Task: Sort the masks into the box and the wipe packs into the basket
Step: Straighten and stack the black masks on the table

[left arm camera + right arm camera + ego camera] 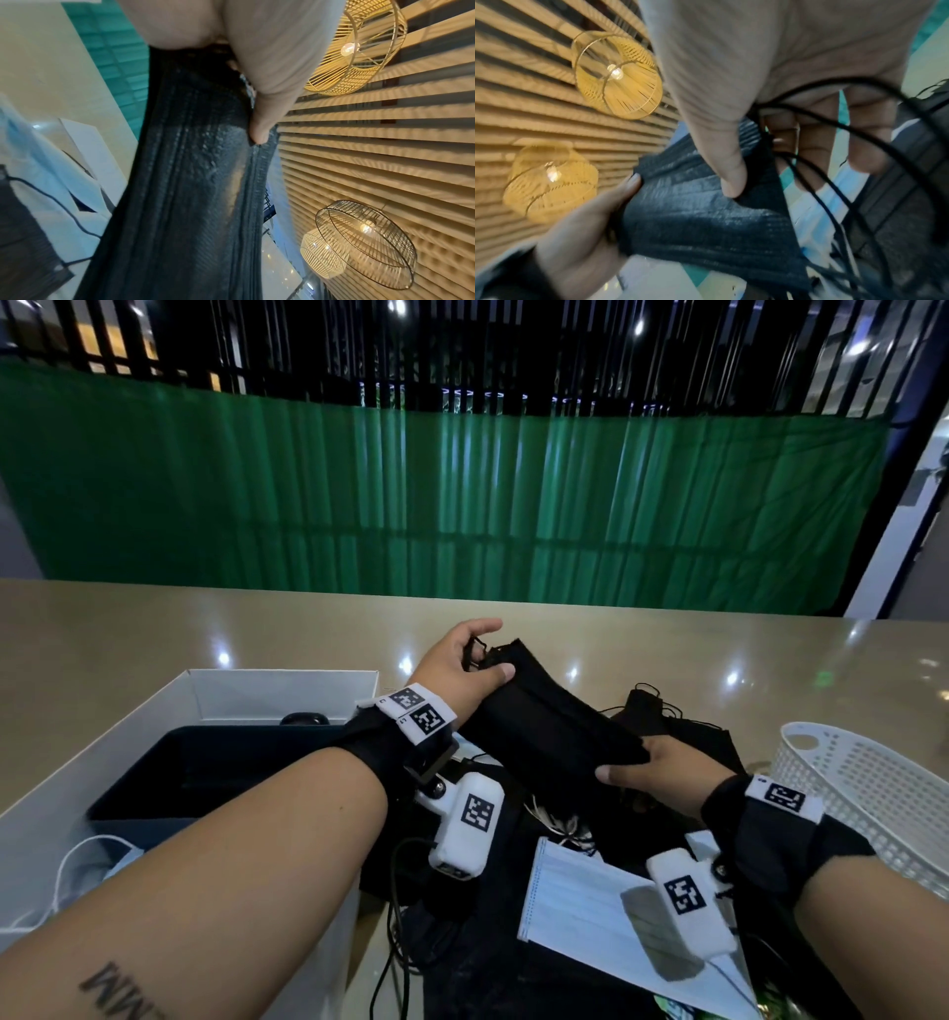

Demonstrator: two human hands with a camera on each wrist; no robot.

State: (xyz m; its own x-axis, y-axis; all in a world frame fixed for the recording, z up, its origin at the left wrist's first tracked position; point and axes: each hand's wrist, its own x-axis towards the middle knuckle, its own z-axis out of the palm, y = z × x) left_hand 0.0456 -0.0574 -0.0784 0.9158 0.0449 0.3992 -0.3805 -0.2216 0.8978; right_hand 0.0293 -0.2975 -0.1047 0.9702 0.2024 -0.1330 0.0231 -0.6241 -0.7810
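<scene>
Both hands hold a stack of black masks [552, 731] in the air above the table's middle. My left hand [464, 667] pinches the stack's far end, thumb on top; my right hand [652, 775] grips the near end. In the left wrist view the black masks [185, 192] hang below my thumb. The right wrist view shows the black masks [706, 213] under my thumb with ear loops trailing. A white box [154, 711] with a dark inner tray stands at the left. A white perforated basket [873, 793] stands at the right. No wipe pack can be clearly made out.
More black masks [683, 726] lie on the table behind my right hand. A light-blue mask [590, 901] lies near the front edge. Another pale mask with white loops [97, 860] sits in the box's near corner. Bare beige tabletop [205, 629] stretches beyond the hands.
</scene>
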